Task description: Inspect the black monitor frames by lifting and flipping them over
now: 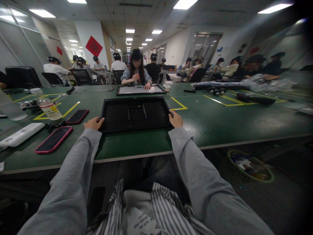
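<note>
Desk [202, 130] runs green across our whole view, with strips of yellow tape [71, 110] marking its top. Near its front edge, straight before us, sits the black shell [137, 123], shallow and hollow side up; whether it bears fully on the surface or is slightly raised, we cannot tell. Our hands hold it by its two short sides: the left hand [93, 124] is closed around one end, the right hand [176, 120] around the other, thumbs uppermost.

If one side rose sooner than the other, we judge the black shell could tilt and slip from the looser grip. Too hard a push forward would knock it into the panel [141, 90] lying just beyond — and a swing leftward could catch the red-edged phone [77, 116]. Pulled toward us, it might tip over the desk's edge.

Counting down by size, we find one desk, one co-worker [135, 73] seated directly across, one black shell, one panel under that person's hand, one basket [271, 178] low at the right, our own two hands, one white device [22, 134], one bottle [50, 107], two phones — the red-edged phone and a pink-edged phone [54, 140] — and two pale bars [144, 111] inside the shell.
</note>
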{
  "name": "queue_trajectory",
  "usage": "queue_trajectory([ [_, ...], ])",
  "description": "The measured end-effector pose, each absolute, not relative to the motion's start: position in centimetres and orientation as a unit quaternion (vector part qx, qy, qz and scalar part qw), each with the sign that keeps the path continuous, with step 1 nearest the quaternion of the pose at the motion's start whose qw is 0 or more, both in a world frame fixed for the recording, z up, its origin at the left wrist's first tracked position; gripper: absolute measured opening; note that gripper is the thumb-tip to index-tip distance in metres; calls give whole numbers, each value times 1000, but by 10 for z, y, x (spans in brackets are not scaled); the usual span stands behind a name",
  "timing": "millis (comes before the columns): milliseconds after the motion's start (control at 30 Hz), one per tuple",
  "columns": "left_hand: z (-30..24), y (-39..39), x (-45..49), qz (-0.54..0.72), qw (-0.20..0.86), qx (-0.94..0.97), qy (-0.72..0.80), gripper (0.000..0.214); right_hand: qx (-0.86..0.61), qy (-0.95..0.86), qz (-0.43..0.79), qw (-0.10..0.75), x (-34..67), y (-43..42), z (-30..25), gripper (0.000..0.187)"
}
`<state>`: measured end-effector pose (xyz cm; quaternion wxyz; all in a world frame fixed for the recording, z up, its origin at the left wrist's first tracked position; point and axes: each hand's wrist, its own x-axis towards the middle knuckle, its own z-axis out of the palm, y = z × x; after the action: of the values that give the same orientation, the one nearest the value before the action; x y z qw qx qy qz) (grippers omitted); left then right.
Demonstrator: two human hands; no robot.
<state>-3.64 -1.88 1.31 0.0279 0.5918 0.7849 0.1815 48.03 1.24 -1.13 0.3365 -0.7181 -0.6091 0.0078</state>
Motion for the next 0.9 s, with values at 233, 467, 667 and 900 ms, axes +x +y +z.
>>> queue_trajectory([
  [233,7,-12,-57,228,57,616,752,61,-713,-609,-8,347,483,11,-10,49],
  [467,1,-18,-56,253,-56,628,734,72,-680,-626,-64,378,487,3,-17,43],
  [667,1,-37,-55,155,34,624,765,67,-686,-628,-23,366,494,-9,-30,47],
  [900,-2,-76,-24,232,-77,685,686,65,-587,-711,-41,386,487,-37,-26,46],
])
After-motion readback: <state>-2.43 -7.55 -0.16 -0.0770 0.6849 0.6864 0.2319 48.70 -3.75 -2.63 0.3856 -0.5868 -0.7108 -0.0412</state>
